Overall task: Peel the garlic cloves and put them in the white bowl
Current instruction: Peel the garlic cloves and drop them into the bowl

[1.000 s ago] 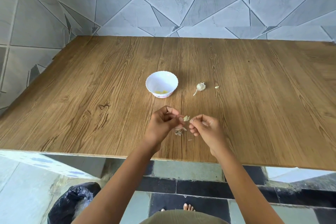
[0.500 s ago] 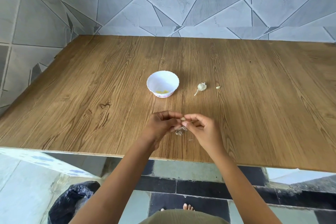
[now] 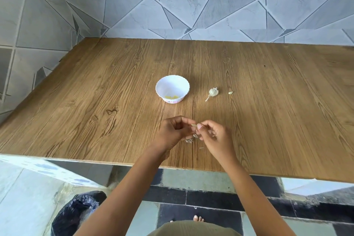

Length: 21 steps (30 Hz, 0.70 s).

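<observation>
While the fingers of the left hand (image 3: 171, 133) and right hand (image 3: 215, 137) pinch a garlic clove (image 3: 193, 125) between them above the near edge of the surface (image 3: 95, 101), peel scraps (image 3: 189, 141) lie just beneath. Nearer the middle stands the white bowl (image 3: 172, 87), with a garlic bulb (image 3: 213, 92) and a loose clove (image 3: 230, 92) to its right

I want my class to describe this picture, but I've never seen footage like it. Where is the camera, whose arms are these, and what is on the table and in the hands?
No machine here: a person wears a camera on the head, so you look down along their own arms. The left hand and right hand pinch one garlic clove between them above the wooden table. Beyond sit a white bowl holding yellowish pieces, a garlic bulb and a loose clove. Peel scraps lie under the hands.
</observation>
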### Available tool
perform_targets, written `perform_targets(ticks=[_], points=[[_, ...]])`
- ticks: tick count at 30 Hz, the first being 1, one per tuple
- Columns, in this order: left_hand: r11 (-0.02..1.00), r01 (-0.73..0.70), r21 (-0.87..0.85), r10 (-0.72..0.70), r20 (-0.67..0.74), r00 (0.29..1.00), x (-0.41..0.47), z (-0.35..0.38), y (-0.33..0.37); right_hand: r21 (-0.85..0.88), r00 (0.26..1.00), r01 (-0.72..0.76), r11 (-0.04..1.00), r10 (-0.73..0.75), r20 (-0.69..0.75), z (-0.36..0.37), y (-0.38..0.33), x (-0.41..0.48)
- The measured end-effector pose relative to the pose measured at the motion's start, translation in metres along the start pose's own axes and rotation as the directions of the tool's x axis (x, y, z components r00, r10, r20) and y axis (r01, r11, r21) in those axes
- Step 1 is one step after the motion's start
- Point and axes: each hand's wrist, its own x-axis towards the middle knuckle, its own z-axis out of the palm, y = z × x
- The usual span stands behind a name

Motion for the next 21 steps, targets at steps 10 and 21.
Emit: perform_targets(ticks=[10,21], points=[[1.0,-0.005,-0.02,0.004,-0.032,0.999,0.0017,0.0006,-0.0007,-0.022,0.999,0.016,1.0,-0.017,-0.05,-0.0001,-0.002,-0.0002],[0.993,0.032,-0.114,-0.041,-0.071,0.997,0.0007,-0.0004,0.0029,0.024,0.996,-0.077,0.997,0.078,-0.041,0.0017,0.0014,0.0]])
